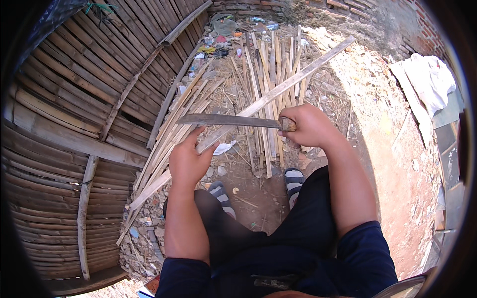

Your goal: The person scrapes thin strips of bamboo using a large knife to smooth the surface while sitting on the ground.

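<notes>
A machete (233, 120) with a long dark blade and a short wooden handle is in my right hand (308, 125), its fingers wrapped round the handle. The blade points left and crosses over a long pale bamboo slat (285, 89); I cannot tell whether the two touch. My left hand (189, 160) grips the slat below the blade, with the blade's tip close to its fingers. The slat runs slanting from the lower left, behind my left hand, up to the far right.
Loose slats (268, 64) lie in a pile ahead, and more slats (171, 129) lie along the bamboo wall (64, 114) at left. A brick wall (343, 10) stands at the back. White cloth (427, 82) hangs at the right. Litter (218, 42) and rubble cover the ground.
</notes>
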Available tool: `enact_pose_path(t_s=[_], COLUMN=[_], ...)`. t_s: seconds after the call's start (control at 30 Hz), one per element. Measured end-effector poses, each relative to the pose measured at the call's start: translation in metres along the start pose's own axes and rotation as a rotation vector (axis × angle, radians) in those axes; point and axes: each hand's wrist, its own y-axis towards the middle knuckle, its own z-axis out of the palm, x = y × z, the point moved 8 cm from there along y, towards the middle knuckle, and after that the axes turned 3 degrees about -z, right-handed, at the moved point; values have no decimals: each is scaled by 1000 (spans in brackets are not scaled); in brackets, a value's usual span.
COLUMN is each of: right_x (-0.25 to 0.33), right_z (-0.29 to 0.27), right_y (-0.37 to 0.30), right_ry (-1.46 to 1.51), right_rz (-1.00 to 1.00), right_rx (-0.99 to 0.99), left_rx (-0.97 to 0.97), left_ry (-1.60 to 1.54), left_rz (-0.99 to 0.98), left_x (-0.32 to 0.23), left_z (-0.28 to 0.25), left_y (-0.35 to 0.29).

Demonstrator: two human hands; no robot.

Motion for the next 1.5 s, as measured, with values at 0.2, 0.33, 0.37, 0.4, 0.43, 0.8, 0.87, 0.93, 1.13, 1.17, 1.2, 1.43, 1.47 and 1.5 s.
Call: enact_pose_path(t_s=[0.2,0.33,0.37,0.4,0.43,0.8,0.87,0.93,1.13,1.17,1.2,1.43,1.47,1.5], right_x=[-29,-107,-111,-112,-112,6,-30,-84,-104,-82,-66,4,7,-4], right_z=[-11,-47,-53,-51,-49,-4,-20,-33,-47,-47,-41,3,3,-2], right_y=[0,-15,-19,-19,-21,1,2,-8,-26,-24,-19,4,6,7], right_ry=[160,163,127,124,121,-115,28,147,163,105,70,-61,-73,-28], right_rz=[-14,327,369,368,369,-56,96,258,324,298,240,-61,-82,-19], right_rx=[-125,-451,-536,-515,-494,-40,-92,-275,-483,-381,-308,-27,-31,0], left_rx=[25,-37,-18,1,21,34,22,64,42,25,7,123,100,77], left_ry=[7,-4,-5,-7,-9,20,-20,-58,-68,-78,-86,-5,-23,-44], left_rz=[-15,-17,-39,-60,-81,-109,-129,-178,-202,-179,-152,-156,-144,-134], left_x=[-3,18,20,20,19,23,25,20,21,20,20,16,17,20], left_z=[-11,-14,-13,-12,-11,-2,-8,-11,-18,-16,-14,2,-2,-4], left_y=[-1,4,4,4,4,3,2,6,7,6,7,6,5,4])
